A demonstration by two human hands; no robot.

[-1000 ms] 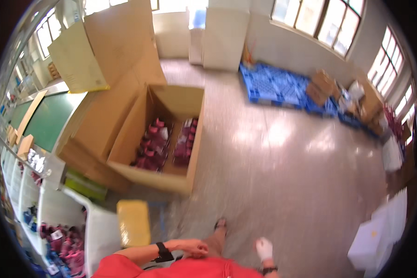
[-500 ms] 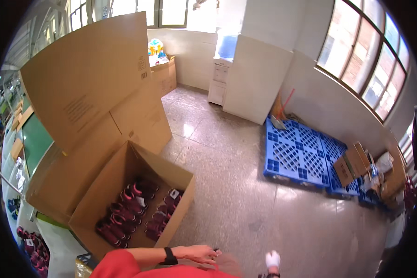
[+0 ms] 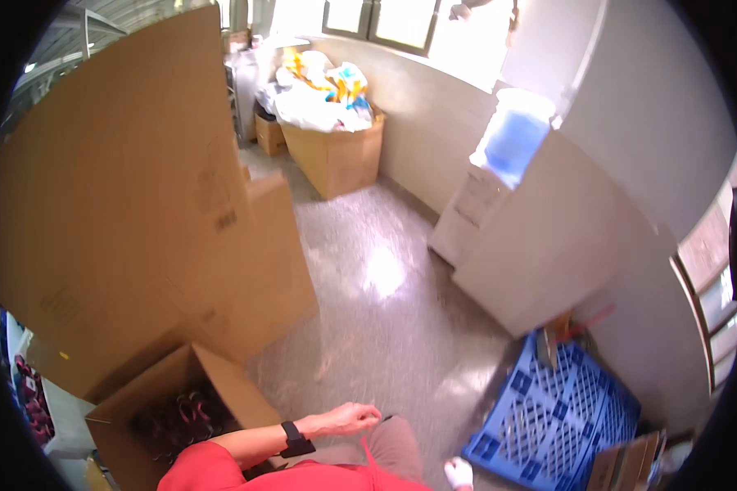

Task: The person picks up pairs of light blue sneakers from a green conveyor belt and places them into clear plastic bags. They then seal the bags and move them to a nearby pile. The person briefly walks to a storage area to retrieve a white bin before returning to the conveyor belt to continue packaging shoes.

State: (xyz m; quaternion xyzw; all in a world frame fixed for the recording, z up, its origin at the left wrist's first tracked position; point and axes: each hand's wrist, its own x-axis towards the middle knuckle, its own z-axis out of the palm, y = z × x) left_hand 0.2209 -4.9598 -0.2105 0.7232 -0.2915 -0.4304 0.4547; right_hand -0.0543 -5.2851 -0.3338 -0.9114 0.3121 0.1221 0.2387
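My bare left hand (image 3: pixel 348 419), with a black watch (image 3: pixel 296 440) on its wrist, is in front of my body above my leg. Its fingers are curled together, and whatever may be in them is too small to make out. Low in the view, my right hand (image 3: pixel 458 472) wears a white glove. It looks rounded and blurred, its fingers not distinct. Left of my left forearm stands an open cardboard box (image 3: pixel 233 385) with several dark maroon shoes (image 3: pixel 190 413) with pink trim inside. Neither hand touches the box.
Tall cardboard sheets (image 3: pixel 123 180) stand behind the box. A carton (image 3: pixel 336 155) heaped with plastic bags is by the far wall. A water dispenser (image 3: pixel 467 214) stands beside a pale partition (image 3: pixel 549 237). Blue plastic pallets (image 3: pixel 549 417) lie at right, with a carton (image 3: pixel 626 465) on the near end.
My view has swung left and moved forward. The shoe box has dropped lower in view, and the pallets and dispenser appear nearer. My left hand is slightly higher in view; the right is lower.
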